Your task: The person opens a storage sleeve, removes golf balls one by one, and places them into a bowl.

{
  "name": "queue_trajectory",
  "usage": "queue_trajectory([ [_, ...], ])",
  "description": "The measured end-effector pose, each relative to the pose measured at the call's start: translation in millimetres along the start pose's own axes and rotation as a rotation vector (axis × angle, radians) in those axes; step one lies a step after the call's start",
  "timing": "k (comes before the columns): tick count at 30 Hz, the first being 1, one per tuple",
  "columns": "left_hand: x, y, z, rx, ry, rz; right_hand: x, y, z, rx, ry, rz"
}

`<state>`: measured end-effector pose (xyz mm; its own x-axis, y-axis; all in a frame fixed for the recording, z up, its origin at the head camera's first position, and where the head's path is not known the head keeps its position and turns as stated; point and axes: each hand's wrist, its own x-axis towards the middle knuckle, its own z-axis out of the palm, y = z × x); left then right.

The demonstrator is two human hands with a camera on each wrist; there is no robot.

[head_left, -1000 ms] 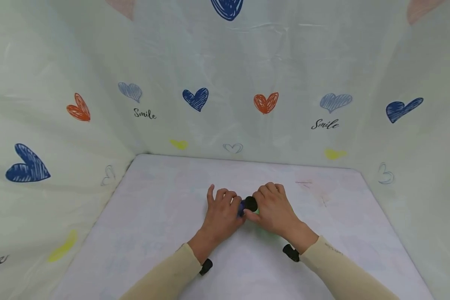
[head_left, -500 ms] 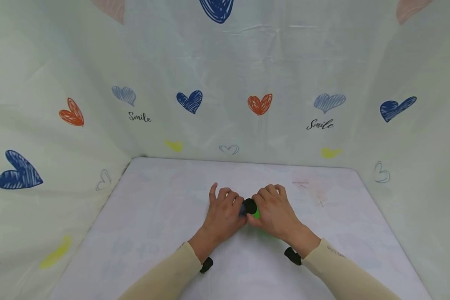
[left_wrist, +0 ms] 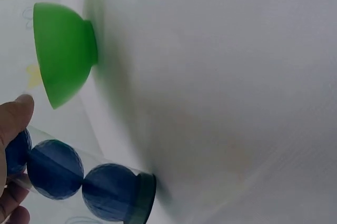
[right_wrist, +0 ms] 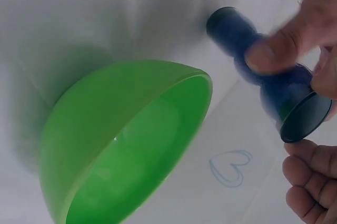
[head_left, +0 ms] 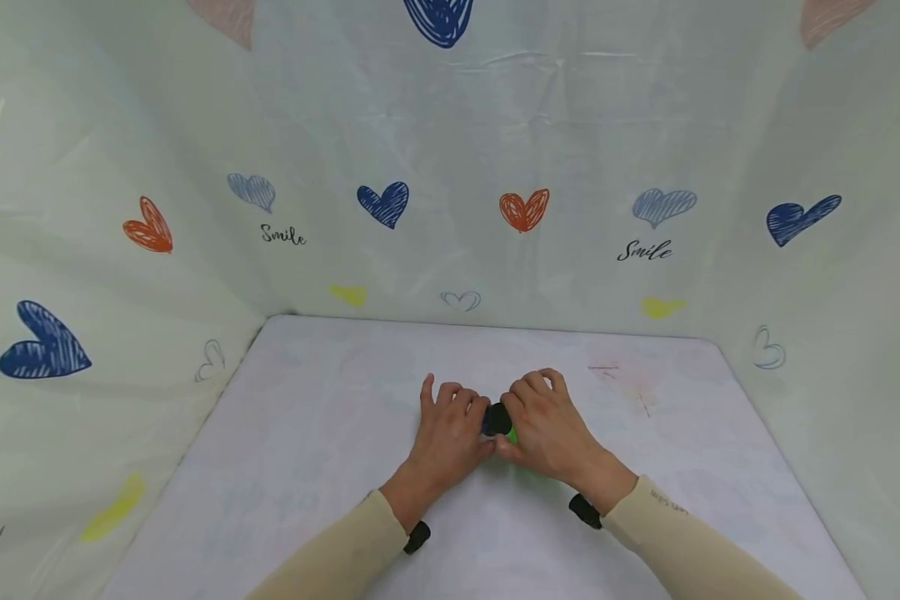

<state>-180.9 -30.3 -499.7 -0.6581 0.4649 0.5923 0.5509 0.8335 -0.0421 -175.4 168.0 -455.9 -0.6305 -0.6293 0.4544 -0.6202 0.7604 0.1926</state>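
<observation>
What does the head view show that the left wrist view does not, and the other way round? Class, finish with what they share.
Only the head view: the right hand, both sleeves, the orange hearts and the "Smile" lettering.

Only the left wrist view: separate blue balls lined up inside the clear tube, the dark cap at its lower end, and the green bowl in side profile, foot included.

Both: the left hand holding the tube, some of the bowl (only a green sliver in the head view), the white table and the printed wall covering.
</observation>
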Motion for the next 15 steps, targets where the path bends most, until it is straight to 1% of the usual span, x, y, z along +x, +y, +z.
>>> queue_trajectory([
  [4, 1.0, 0.4, -1.1, 0.008, -0.013, -0.027, 0.4, -1.5, 0.7, -0.034, 0.040, -0.033],
  [6, 1.6, 0.7, -3.3, 0.004, -0.030, -0.033, 0.5, -1.9, 0.9, -0.062, 0.053, -0.047],
  [9, 3.1, 2.7, -6.8, 0.002, -0.063, -0.036, -0.4, -1.1, 1.1, -0.086, 0.041, -0.057],
  [11, 4.0, 4.2, -9.3, 0.013, -0.073, -0.034, -0.5, -0.2, 1.3, -0.093, 0.025, -0.060],
  [15, 4.6, 4.6, -13.3, 0.038, -0.045, -0.005, 0.7, 0.8, 1.1, -0.099, 0.006, -0.064],
])
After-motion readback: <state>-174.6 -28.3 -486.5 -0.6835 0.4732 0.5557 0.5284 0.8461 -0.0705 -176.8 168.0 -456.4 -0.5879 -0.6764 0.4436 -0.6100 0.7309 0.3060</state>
